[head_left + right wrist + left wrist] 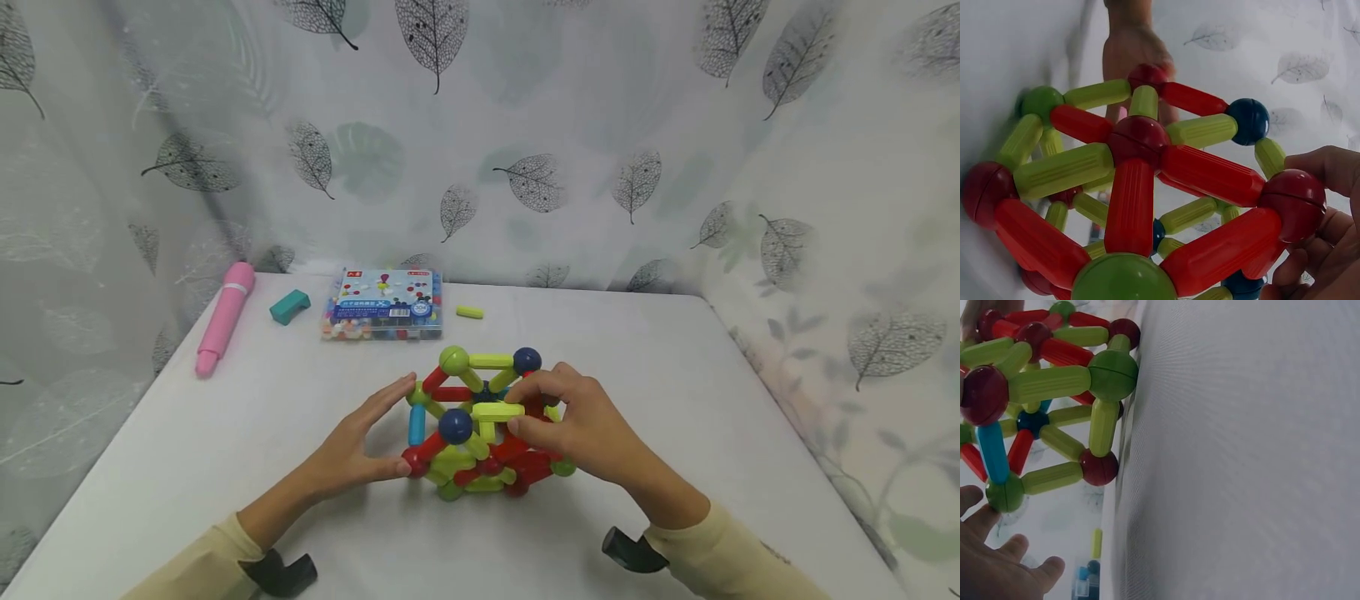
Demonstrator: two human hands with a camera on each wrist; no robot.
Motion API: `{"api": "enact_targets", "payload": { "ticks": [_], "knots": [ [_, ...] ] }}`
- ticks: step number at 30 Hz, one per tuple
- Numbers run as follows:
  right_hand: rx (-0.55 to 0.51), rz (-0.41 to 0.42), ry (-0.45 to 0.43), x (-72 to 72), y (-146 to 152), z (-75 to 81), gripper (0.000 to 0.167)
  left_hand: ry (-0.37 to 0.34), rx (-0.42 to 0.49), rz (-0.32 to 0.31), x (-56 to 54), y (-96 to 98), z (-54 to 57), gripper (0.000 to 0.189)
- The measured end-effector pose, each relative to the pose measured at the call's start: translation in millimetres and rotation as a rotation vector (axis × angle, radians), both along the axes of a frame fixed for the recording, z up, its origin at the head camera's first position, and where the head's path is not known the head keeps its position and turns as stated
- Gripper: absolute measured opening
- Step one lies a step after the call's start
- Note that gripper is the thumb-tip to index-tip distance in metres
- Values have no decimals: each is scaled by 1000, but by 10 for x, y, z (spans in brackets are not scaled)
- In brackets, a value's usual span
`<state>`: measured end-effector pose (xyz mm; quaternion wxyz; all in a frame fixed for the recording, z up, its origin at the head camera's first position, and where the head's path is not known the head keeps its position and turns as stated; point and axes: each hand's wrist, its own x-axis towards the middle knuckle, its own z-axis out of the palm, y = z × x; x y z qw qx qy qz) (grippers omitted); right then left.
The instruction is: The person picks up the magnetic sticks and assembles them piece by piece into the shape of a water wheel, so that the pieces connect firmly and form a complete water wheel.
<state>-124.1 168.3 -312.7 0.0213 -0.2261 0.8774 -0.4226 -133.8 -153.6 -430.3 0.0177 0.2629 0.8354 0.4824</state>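
Note:
A building-toy frame of coloured magnetic rods and balls stands on the table between the hands. Its rods are red, yellow-green and blue; a dark blue ball (456, 427) faces the front. My right hand (581, 425) pinches a yellow-green rod (495, 412) between thumb and index finger, just right of that ball. My left hand (348, 454) touches the frame's left side with fairly straight, spread fingers. Its thumb lies against a red ball (416, 462), and a fingertip meets a green ball (1005, 494) in the left wrist view. The right hand partly hides the frame's right side.
At the back stands a clear plastic box (382, 304) of toy parts with a printed cover. A loose yellow-green rod (470, 312) lies to its right. A teal block (289, 307) and a pink stick-shaped object (227, 319) lie to its left. Leaf-patterned curtains (532, 183) border the table.

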Motion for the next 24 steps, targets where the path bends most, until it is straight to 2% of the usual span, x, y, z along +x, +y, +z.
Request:
{"api": "enact_targets", "payload": {
  "ticks": [8, 12, 24],
  "knots": [
    [41, -37, -15, 73, -5, -3, 20, 9, 13, -5, -15, 6, -23, 92],
    [56, -52, 24, 101, -11, -29, 21, 13, 21, -7, -11, 9, -26, 92],
    [-41, -11, 114, 136, -11, -126, 26, 8, 42, -17, -11, 19, -32, 92]
  ]
}}
